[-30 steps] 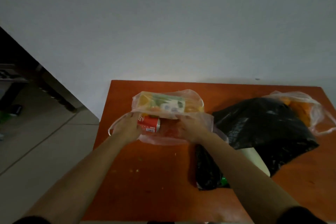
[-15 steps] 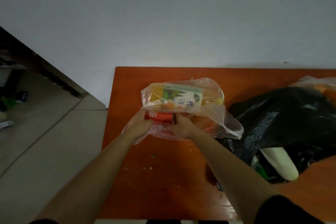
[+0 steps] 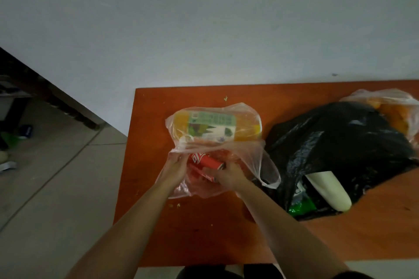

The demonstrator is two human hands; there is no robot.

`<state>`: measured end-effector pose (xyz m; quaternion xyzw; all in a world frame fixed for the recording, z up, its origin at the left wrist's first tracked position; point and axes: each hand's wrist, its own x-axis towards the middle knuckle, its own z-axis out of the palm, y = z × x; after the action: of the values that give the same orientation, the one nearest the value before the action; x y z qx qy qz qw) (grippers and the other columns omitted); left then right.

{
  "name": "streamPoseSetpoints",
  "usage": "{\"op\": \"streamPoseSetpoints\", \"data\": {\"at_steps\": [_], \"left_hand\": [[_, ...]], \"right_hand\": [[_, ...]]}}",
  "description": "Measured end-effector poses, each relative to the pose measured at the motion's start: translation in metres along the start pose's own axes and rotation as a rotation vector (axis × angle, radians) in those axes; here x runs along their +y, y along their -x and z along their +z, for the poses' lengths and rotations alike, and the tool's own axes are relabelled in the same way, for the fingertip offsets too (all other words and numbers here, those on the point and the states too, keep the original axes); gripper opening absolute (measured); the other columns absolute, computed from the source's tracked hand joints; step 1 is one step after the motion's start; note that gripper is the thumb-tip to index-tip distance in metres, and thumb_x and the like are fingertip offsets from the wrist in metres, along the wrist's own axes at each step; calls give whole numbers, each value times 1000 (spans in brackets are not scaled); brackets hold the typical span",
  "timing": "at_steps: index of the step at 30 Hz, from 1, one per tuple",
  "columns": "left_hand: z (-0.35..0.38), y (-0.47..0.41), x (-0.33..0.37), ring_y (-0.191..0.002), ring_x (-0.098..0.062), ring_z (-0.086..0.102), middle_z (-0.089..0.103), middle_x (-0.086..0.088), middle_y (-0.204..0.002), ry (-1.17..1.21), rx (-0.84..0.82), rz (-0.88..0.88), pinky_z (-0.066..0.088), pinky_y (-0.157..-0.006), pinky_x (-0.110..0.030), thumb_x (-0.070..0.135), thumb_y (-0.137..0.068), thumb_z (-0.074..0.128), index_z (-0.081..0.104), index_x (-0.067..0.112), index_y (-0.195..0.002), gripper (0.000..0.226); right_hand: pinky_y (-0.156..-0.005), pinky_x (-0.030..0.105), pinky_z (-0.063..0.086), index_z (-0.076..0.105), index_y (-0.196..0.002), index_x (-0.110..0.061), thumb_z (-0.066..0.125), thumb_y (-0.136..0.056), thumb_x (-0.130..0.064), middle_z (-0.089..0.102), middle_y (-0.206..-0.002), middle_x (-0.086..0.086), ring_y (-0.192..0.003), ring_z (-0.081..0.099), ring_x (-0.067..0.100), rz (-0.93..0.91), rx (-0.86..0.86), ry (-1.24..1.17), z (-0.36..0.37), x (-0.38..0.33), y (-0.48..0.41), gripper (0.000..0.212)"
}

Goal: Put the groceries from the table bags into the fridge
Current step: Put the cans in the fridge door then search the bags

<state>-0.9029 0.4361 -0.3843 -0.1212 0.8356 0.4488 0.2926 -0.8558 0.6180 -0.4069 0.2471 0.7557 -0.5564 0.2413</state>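
Mostly a plain grey wall (image 3: 204,18) fills the view; at the lower left lies a tiled floor (image 3: 56,176); an orange-brown table (image 3: 204,233) stands against the wall and carries all the groceries

On the right part of the table lies a black bag (image 3: 335,142), crumpled, with its mouth towards the person; just left of it, touching it, is a clear bag (image 3: 256,154), and both hands are at its mouth; behind the black bag, at the right edge of the view, a far bag (image 3: 390,106) shows orange things which I cannot name

Inside the clear bag, at its far end, a bottle (image 3: 215,125) of orange drink with a green label lies on its side; from the mouth of the black bag sticks out a long white thing (image 3: 326,188), and beside it a green packet (image 3: 302,206)

The left hand (image 3: 175,166) has its fingers curled on the rim of the clear bag and holds the plastic up; the right hand (image 3: 229,175) has its fingers curled round the near end of a red can (image 3: 207,161); the can lies tilted in the mouth of the clear bag, between the hands, in front of the bottle; under it something more in red is seen, too unclear to name; some small crumbs (image 3: 174,205) lie on the table near the clear bag
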Motion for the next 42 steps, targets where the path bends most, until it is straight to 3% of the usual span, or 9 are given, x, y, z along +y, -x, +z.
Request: {"op": "streamPoseSetpoints", "data": {"at_steps": [5,9,14,20,27,30,35,39,42], "left_hand": [[4,38,29,-129,-29,54,56,-8,-140,-123,148,16,43,-107,-47,46,-106,28,54,16,-137,50],[-2,71,77,-110,-29,63,65,-9,-115,-59,309,98,51,-98,-51,51,-104,28,59,25,-105,41],[-5,106,154,-128,-26,52,57,-6,-141,129,327,248,41,-110,-52,63,-100,27,55,17,-137,64],[31,150,239,-102,-22,68,71,-6,-104,214,66,473,52,-97,-45,55,-104,28,66,27,-108,48],[100,167,282,-101,-21,66,67,-8,-116,95,-242,669,56,-91,-42,57,-103,31,58,28,-116,42],[149,188,290,-98,-17,63,62,-6,-112,74,-413,728,52,-69,-26,47,-106,31,53,26,-120,34],[249,266,283,-105,-17,61,61,3,-116,5,-732,837,56,-88,-44,39,-106,40,55,26,-127,29],[314,359,264,-94,-6,55,55,15,-101,-68,-913,928,54,-82,-35,35,-106,41,52,28,-119,19],[369,439,246,-100,-15,60,64,-3,-111,-115,-1088,990,50,-75,-29,34,-105,46,60,23,-121,24]], "right_hand": [[-82,33,58,54,-129,-25,80,-69,-65,66,-112,-5,-96,66,15,-67,-33,-92,-52,-22,35,77],[-90,38,58,54,-127,-23,80,-69,-65,62,-116,-5,-104,64,17,-204,-21,-174,-97,-55,74,75],[-70,23,56,60,-124,-21,79,-77,-54,68,-115,-1,-99,69,15,-376,13,-253,-151,-92,119,61],[-74,22,58,58,-126,-22,78,-78,-55,68,-115,-2,-98,69,11,-545,227,-319,-200,-105,160,62],[-98,40,56,45,-143,-25,62,-76,-78,60,-129,-1,-117,62,17,-505,672,-374,-241,-59,218,87],[-98,40,55,45,-141,-29,47,-84,-77,59,-129,-2,-117,61,17,-481,878,-326,-252,-20,260,75],[-102,43,52,37,-143,-34,35,-84,-84,56,-132,-2,-121,57,18,-296,1179,-330,-268,69,360,78],[-100,46,52,37,-145,-28,32,-91,-74,55,-125,-1,-117,57,20,-176,1374,-367,-275,138,451,71],[-90,44,57,40,-142,-32,33,-91,-77,58,-122,6,-109,60,22,-161,1545,-463,-274,200,532,68]]}}
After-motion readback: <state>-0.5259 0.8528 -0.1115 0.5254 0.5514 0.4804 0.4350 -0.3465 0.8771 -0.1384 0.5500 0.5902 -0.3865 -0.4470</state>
